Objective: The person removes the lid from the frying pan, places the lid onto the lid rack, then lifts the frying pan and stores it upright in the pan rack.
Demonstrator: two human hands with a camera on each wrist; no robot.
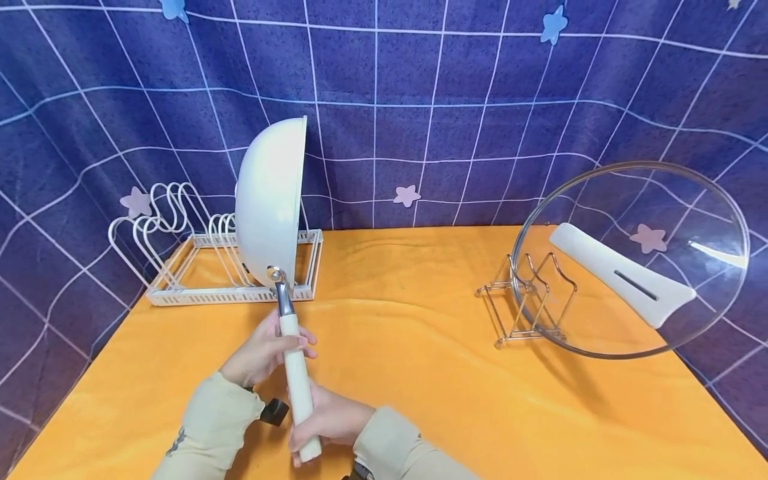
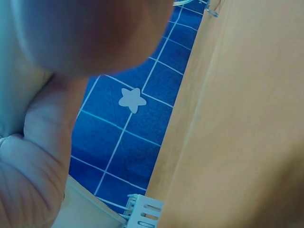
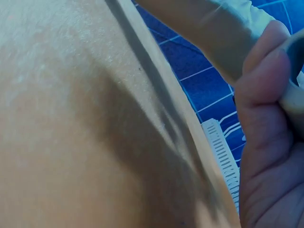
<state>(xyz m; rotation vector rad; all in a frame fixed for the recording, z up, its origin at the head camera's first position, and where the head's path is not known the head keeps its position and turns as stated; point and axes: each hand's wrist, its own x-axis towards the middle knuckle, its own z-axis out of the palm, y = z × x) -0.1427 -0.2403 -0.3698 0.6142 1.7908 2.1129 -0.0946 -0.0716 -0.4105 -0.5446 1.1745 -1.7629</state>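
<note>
A white wok stands on its side over the right end of a white dish rack, its rim facing right. Its long pale handle points down toward me from a metal joint. My left hand holds the handle just below that joint, thumb across the front and fingertips showing on the right. Lower down, my right hand grips the handle near its end. In the right wrist view, fingers curl around the handle's end. The left wrist view shows part of the left hand close up.
At the right, a large glass lid with a white handle leans upright in a small metal wire stand. Orange cloth covers the table. A blue checked curtain with stars hangs behind. White wire loops rise from the rack's left part.
</note>
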